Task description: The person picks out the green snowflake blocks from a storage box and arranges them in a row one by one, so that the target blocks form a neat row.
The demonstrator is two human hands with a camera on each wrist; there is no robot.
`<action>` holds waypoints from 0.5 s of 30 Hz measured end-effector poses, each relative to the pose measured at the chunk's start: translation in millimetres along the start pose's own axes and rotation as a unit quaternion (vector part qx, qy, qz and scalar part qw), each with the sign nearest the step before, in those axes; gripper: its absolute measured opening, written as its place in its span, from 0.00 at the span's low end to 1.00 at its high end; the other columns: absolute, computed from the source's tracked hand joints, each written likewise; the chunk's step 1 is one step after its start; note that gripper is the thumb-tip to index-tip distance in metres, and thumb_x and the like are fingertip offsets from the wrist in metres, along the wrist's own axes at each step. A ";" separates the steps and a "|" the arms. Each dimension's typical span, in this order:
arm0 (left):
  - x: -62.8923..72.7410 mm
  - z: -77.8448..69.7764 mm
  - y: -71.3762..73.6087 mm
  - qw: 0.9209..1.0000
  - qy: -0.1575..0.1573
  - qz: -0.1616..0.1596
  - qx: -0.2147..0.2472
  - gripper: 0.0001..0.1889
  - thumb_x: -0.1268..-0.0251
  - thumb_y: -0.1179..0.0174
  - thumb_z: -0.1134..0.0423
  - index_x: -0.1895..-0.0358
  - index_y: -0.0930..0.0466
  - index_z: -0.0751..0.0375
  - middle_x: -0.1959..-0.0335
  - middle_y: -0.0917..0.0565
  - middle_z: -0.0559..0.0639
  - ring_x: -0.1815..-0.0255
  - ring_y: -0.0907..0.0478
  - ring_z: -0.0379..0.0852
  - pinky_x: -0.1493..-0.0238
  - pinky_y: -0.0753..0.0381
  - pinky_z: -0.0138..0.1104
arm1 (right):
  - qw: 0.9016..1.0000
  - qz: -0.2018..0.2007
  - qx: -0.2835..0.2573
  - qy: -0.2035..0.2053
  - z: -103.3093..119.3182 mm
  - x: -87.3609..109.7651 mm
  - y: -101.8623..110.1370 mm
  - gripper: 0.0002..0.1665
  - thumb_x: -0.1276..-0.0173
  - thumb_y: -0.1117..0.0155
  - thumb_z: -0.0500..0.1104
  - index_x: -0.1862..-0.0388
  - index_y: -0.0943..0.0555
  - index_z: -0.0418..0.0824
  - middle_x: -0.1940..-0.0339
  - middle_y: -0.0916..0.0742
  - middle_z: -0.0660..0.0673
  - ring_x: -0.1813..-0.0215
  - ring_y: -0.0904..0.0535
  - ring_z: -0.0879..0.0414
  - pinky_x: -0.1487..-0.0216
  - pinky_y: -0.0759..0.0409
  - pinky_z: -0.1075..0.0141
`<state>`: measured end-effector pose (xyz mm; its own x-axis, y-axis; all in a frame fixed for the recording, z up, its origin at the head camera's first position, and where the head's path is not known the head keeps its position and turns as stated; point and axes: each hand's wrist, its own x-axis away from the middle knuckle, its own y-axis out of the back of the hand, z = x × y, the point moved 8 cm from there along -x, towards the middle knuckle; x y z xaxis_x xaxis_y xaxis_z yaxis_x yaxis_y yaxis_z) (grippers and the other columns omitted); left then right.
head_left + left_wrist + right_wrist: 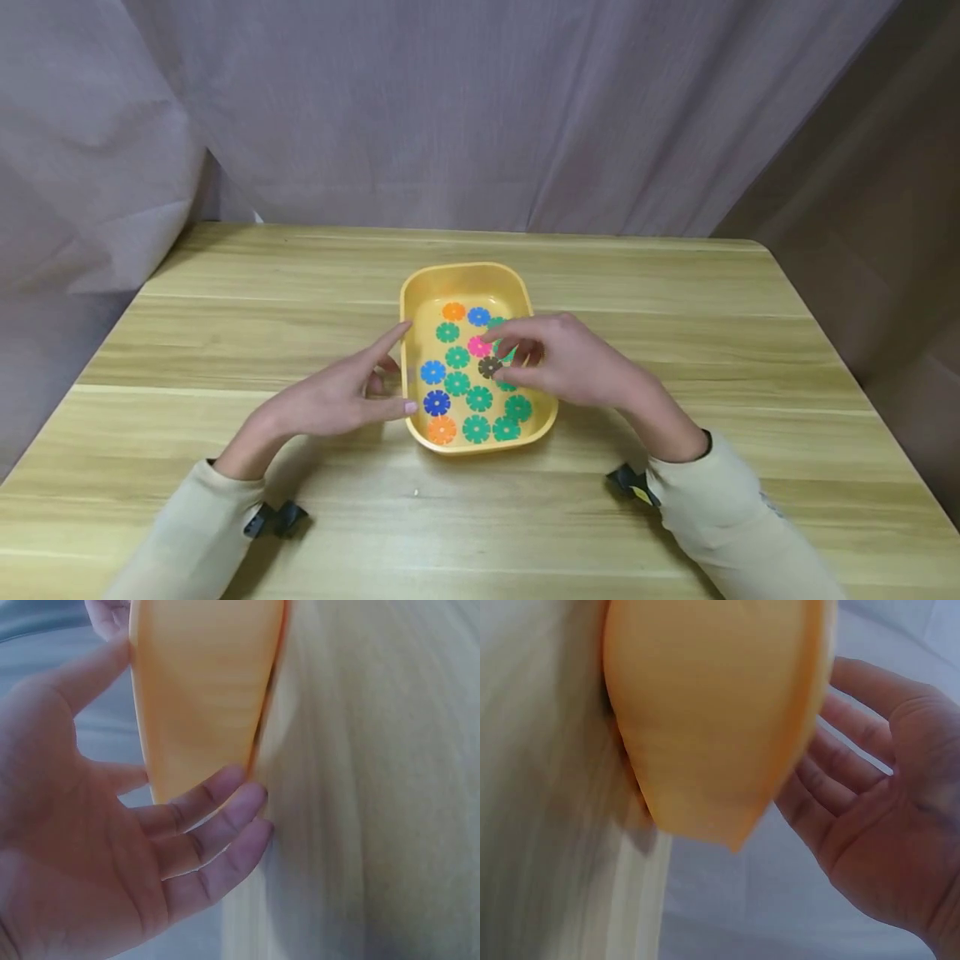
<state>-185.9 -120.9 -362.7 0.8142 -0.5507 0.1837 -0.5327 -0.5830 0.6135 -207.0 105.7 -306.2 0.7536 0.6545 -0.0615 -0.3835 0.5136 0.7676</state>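
A yellow plastic tray (418,304) holds several flat, notched snowflake discs: green, blue, orange, one pink disc (477,347) and one dark brown disc (489,367). My left hand (337,392) is at the tray's left side, thumb and index finger at the rim. In the left wrist view the other fingers reach along the outer wall (202,690). Over the tray's right side hovers my right hand (581,362), index fingertip by the pink disc and thumb near the brown one, spread apart. In the right wrist view the tray wall (712,712) hides its fingertips.
The tray stands on a wood-grain table (660,292), near its middle. A grey curtain (420,117) hangs behind the far edge, and a darker curtain (870,208) falls along the right. Black wrist straps (277,520) stick out from both sleeves.
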 end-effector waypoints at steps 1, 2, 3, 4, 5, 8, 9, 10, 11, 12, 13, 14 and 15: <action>-0.1 1.0 -1.1 1.000 0.002 0.004 0.003 0.56 0.29 0.32 0.42 0.11 0.63 0.49 0.37 0.20 0.62 0.47 0.18 0.50 0.44 0.17 0.47 | 1.000 0.020 -0.002 0.002 0.9 -1.6 -5.7 0.21 0.32 0.24 0.40 0.40 0.13 0.40 0.56 0.08 0.48 0.60 0.14 0.61 0.54 0.14 0.64; -0.3 1.7 -2.4 1.000 0.003 0.008 0.006 0.56 0.29 0.32 0.42 0.11 0.64 0.48 0.37 0.20 0.62 0.45 0.18 0.50 0.41 0.18 0.48 | 0.999 0.040 0.000 0.003 1.9 -2.8 -11.1 0.19 0.31 0.24 0.39 0.42 0.12 0.40 0.57 0.08 0.49 0.60 0.15 0.62 0.55 0.14 0.65; -0.5 2.3 -3.3 1.000 0.004 0.011 0.007 0.57 0.29 0.32 0.41 0.11 0.64 0.48 0.38 0.20 0.61 0.43 0.18 0.50 0.39 0.18 0.50 | 0.998 0.059 0.000 0.005 2.8 -3.8 -16.3 0.17 0.31 0.25 0.39 0.45 0.12 0.41 0.58 0.08 0.50 0.61 0.15 0.62 0.56 0.14 0.66; -0.6 2.7 -4.2 1.000 0.005 0.014 0.008 0.57 0.29 0.32 0.41 0.11 0.65 0.47 0.38 0.19 0.60 0.42 0.18 0.51 0.37 0.19 0.50 | 0.997 0.078 0.002 0.006 3.5 -4.6 -21.1 0.14 0.31 0.25 0.38 0.47 0.11 0.41 0.59 0.08 0.51 0.61 0.15 0.62 0.56 0.14 0.67; -1.0 3.0 -4.7 1.000 0.006 0.016 0.008 0.57 0.29 0.32 0.41 0.11 0.65 0.46 0.39 0.19 0.59 0.42 0.18 0.50 0.37 0.19 0.51 | 0.995 0.095 0.004 0.004 3.5 -4.8 -25.6 0.12 0.31 0.25 0.38 0.49 0.11 0.42 0.61 0.09 0.52 0.62 0.16 0.62 0.57 0.15 0.67; -2.6 2.4 -6.6 1.000 0.004 0.023 0.016 0.57 0.29 0.33 0.42 0.12 0.67 0.46 0.44 0.18 0.57 0.44 0.17 0.49 0.39 0.19 0.49 | 0.990 0.137 0.011 0.006 5.2 -4.8 -36.1 0.09 0.32 0.25 0.37 0.53 0.11 0.43 0.66 0.12 0.56 0.64 0.18 0.62 0.60 0.16 0.68; -3.1 2.5 -7.1 1.000 0.004 0.025 0.018 0.57 0.28 0.33 0.42 0.12 0.67 0.46 0.45 0.17 0.56 0.46 0.17 0.47 0.40 0.19 0.47 | 0.989 0.147 0.013 0.007 5.7 -4.8 -38.8 0.09 0.32 0.24 0.37 0.54 0.11 0.43 0.67 0.13 0.57 0.65 0.18 0.62 0.60 0.17 0.68; -3.6 2.5 -7.7 0.999 0.004 0.028 0.021 0.57 0.28 0.33 0.42 0.12 0.68 0.46 0.46 0.17 0.56 0.47 0.17 0.47 0.42 0.19 0.46 | 0.988 0.156 0.018 0.012 6.5 -4.9 -41.3 0.08 0.32 0.24 0.37 0.55 0.11 0.44 0.68 0.14 0.57 0.65 0.19 0.63 0.61 0.17 0.68; -4.1 2.6 -8.2 0.999 0.004 0.029 0.024 0.57 0.28 0.33 0.43 0.12 0.68 0.46 0.47 0.17 0.55 0.49 0.17 0.46 0.43 0.19 0.45 | 0.986 0.162 0.026 0.018 7.3 -5.0 -43.5 0.08 0.32 0.24 0.37 0.56 0.11 0.44 0.69 0.15 0.57 0.66 0.20 0.63 0.61 0.18 0.68; -4.5 2.6 -8.7 0.999 0.004 0.031 0.027 0.57 0.28 0.33 0.43 0.12 0.68 0.46 0.48 0.16 0.55 0.50 0.17 0.46 0.45 0.19 0.44 | 0.985 0.166 0.035 0.025 8.4 -5.3 -45.4 0.08 0.33 0.23 0.37 0.57 0.11 0.45 0.70 0.15 0.57 0.67 0.21 0.64 0.60 0.18 0.68; -4.6 3.1 -8.9 0.999 0.006 0.031 0.027 0.57 0.28 0.33 0.43 0.12 0.68 0.45 0.49 0.16 0.55 0.51 0.17 0.45 0.45 0.19 0.43 | 0.984 0.170 0.043 0.028 8.9 -5.9 -47.5 0.08 0.33 0.23 0.37 0.57 0.11 0.45 0.71 0.16 0.57 0.67 0.22 0.64 0.60 0.19 0.68; -4.8 3.4 -8.9 0.999 0.008 0.031 0.027 0.57 0.29 0.33 0.43 0.12 0.68 0.45 0.49 0.16 0.55 0.51 0.18 0.45 0.46 0.20 0.42 | 0.983 0.173 0.052 0.029 9.3 -6.5 -49.5 0.08 0.33 0.23 0.37 0.58 0.11 0.46 0.71 0.16 0.57 0.67 0.23 0.64 0.60 0.20 0.68; -5.0 3.8 -8.9 0.999 0.009 0.031 0.026 0.57 0.29 0.33 0.43 0.12 0.68 0.45 0.50 0.16 0.54 0.52 0.18 0.45 0.46 0.20 0.42 | 0.982 0.176 0.061 0.031 9.6 -7.1 -51.8 0.08 0.34 0.23 0.37 0.58 0.11 0.46 0.72 0.17 0.57 0.67 0.24 0.64 0.59 0.20 0.68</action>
<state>-186.1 -115.2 -372.0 0.7829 -0.5767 0.2335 -0.5932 -0.5788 0.5595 -187.4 69.1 -339.4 0.5498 0.8144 0.1856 -0.5449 0.1812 0.8187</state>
